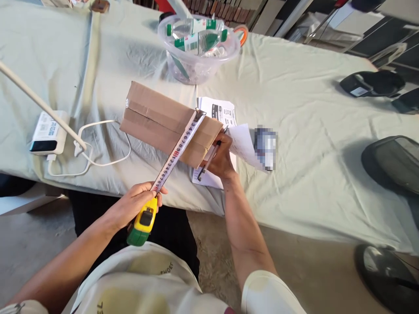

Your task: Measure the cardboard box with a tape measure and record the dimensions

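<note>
My left hand (139, 200) is closed on a yellow and green tape measure (144, 222), near the table's front edge. The white blade (173, 159) runs out from it, up and right, lying across a brown cardboard box (160, 115). Its metal end hook sits at the box's far edge. My right hand (221, 159) grips the right end of the box, and a pen (212, 155) is tucked in its fingers. Part of those fingers is hidden behind the box. Beneath this hand and box lie printed paper sheets (224, 111).
A clear plastic tub (196, 72) with green-capped bottles stands behind the box. At left, a white power bank (50, 131) has a white cable (108, 163) plugged in. Dark objects, one a black strapped item (373, 83), lie at right on the cloth-covered table (310, 174).
</note>
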